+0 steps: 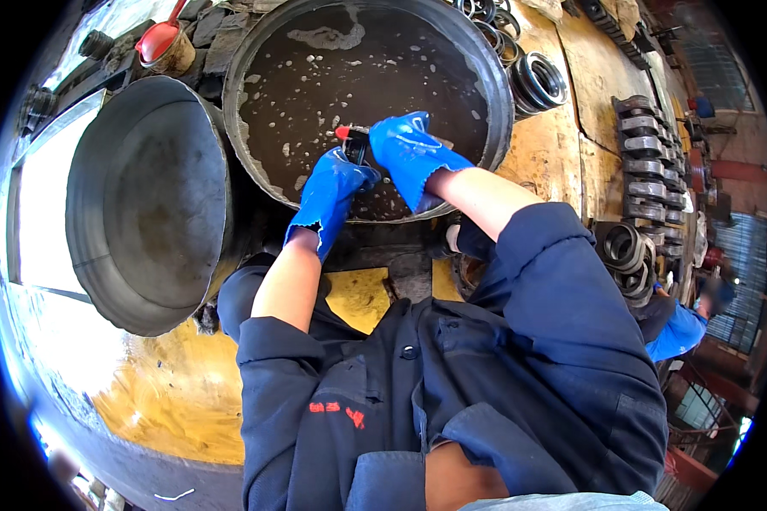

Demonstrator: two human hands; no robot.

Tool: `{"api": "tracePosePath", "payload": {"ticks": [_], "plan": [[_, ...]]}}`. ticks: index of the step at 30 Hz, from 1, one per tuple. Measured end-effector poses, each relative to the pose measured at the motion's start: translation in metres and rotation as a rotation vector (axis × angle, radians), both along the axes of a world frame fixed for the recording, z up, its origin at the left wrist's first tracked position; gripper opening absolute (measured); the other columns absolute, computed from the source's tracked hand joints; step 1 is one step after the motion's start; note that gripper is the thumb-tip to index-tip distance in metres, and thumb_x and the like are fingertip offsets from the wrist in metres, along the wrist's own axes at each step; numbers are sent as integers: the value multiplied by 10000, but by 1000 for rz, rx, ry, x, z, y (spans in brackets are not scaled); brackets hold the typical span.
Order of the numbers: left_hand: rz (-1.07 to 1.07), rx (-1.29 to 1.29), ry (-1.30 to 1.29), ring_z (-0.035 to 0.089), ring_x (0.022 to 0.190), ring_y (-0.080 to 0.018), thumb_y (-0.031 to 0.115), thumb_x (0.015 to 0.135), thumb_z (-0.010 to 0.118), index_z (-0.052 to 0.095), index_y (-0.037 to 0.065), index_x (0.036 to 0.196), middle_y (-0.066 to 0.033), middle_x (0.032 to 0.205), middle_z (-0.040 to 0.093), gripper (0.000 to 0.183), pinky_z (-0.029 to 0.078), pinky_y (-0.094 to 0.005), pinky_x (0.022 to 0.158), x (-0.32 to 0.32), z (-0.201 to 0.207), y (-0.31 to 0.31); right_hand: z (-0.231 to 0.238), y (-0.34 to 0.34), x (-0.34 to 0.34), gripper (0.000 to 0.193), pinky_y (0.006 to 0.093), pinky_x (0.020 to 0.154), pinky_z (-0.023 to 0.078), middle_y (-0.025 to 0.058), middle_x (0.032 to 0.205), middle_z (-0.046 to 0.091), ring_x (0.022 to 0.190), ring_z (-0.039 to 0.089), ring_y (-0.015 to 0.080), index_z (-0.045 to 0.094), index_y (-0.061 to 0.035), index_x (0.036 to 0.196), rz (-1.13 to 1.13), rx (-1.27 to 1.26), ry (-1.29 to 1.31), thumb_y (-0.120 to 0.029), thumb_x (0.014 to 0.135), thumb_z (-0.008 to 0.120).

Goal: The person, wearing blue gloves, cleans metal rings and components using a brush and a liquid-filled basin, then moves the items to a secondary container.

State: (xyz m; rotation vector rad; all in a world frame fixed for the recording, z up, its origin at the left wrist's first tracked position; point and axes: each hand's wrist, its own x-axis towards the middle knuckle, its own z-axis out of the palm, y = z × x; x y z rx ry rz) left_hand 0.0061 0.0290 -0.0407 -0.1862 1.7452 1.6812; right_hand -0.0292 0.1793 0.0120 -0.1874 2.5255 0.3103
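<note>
You're gripping small dark red-tipped part (pixel 352 141) between both blue-gloved hands, left hand (pixel 337 183) below, right hand (pixel 409 149) beside, over round metal basin of murky liquid (pixel 486 68).

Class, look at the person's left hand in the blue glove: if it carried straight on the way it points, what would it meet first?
The left hand points up and right at the small dark part with a red tip, which it seemingly already touches; just beyond is the right hand. Depth is unclear.

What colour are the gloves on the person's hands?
Bright blue, on both the left hand and right hand; the head view shows them clearly.
</note>
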Motion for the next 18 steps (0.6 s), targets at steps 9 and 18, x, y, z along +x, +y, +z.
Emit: {"api": "tracePosePath", "payload": {"ticks": [9,18], "plan": [[41,106,6,671,684,-186,36,731,837,707,9,999,-92,800,724,299,520,-336,638,-2,31,-2,-5,11,-8,212,510,706,551,106,1006,801,950,776,334,815,-153,1021,36,-127,-46,-178,863,676],[86,127,-8,657,681,-185,59,717,851,706,10,982,-88,800,720,306,521,-345,643,-1,-2,-1,-11,32,-15,192,500,656,584,173,904,787,854,778,374,829,-109,911,-130,-259,6,-141,733,764]]}}
